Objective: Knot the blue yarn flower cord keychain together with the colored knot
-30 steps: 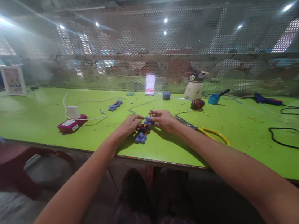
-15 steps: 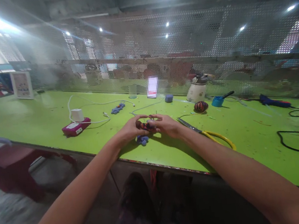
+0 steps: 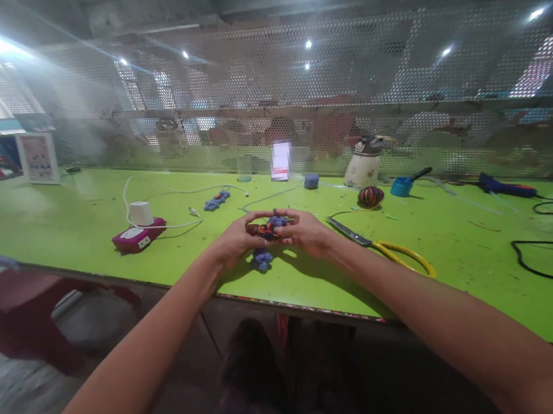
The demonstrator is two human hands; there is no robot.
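Note:
Just above the front part of the green table (image 3: 182, 259), my left hand (image 3: 240, 239) and my right hand (image 3: 304, 230) meet, both closed around a small piece of yarn work (image 3: 270, 229). It is blue-purple with a dark, orange-flecked strand. Part of it is hidden by my fingers. A blue-purple knitted strip (image 3: 261, 260) hangs or lies just below my left fingers; whether it joins the held piece I cannot tell. Yellow-handled scissors (image 3: 387, 250) lie beside my right forearm, their blades partly apart. Behind them rests a multicoloured yarn ball (image 3: 371, 197).
At left sits a magenta power strip (image 3: 139, 237) with a white charger (image 3: 141, 213) and cable. Farther back are another blue-purple yarn piece (image 3: 217, 200), a blue yarn ball (image 3: 311, 181) and a jug (image 3: 363, 166). Toward the right are a blue cup (image 3: 401, 186) and a corded blue tool (image 3: 506, 187).
My fingers have shifted around the yarn piece, and more of its blue-purple part now shows between them. Both hands stay in nearly the same place; the view has moved slightly.

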